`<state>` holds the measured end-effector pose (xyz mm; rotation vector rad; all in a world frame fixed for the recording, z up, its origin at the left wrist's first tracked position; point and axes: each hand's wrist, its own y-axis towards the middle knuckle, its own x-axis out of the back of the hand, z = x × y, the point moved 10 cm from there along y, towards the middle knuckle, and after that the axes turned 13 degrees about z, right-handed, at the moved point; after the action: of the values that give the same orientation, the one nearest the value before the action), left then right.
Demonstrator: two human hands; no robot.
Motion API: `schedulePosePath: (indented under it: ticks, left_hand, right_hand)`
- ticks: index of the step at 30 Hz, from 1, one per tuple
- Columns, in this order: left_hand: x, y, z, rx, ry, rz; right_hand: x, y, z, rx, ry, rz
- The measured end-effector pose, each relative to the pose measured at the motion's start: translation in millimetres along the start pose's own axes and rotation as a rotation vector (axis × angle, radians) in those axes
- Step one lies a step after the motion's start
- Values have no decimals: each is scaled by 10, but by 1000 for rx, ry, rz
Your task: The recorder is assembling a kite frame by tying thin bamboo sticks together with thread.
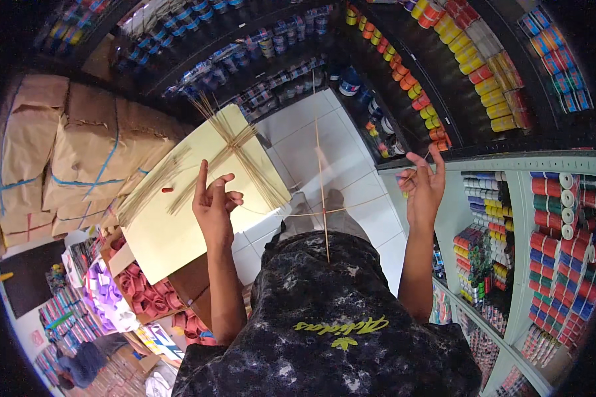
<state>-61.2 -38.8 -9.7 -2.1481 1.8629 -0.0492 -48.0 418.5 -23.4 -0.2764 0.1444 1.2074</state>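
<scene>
Pinched, apparently, by left hand (215, 206) and right hand (422, 188), with some fingers spread, exact contact unclear: a thin, tan, bowed stick (343, 210), crossed near mid-span by a straight, slender tan stick (322, 188), right of the cream-topped bench (169, 241). Bend gently, evenly; guard the red-marked crossing (324, 212) against slipping.

Black-and-grey mottled shirt (265, 331), short sleeves (195, 360).
Yellow-green lettering (342, 325) on shirt's front, same-colour leaf-like emblem (344, 343) also there; greyish trousers (357, 229) past shirt's hem.
</scene>
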Motion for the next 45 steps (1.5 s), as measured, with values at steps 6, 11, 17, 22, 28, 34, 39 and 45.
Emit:
schedulePosePath:
  ticks: [6,11,17,22,28,34,39,45]
  left_hand:
    - [-91,54,-167,-68,145,59]
    - [-58,69,-113,-4,101,61]
    - [5,81,-45,43,35,25]
    - [-45,94,-95,18,55,47]
    - [-89,113,-85,50,64,72]
    - [-140,132,-97,69,91,118]
    - [-167,136,-111,86,114,132]
    - [-160,143,-105,93,97,135]
  right_hand:
    - [-232,103,119,-9,-104,133]
    - [-359,120,82,-41,3,243]
    - [-317,125,81,-50,121,216]
    - [-319,132,83,-59,133,224]
    - [-329,138,77,-76,158,244]
    - [-334,136,62,-115,133,257]
    - [-340,137,50,-148,124,286]
    - [-384,122,71,-156,99,319]
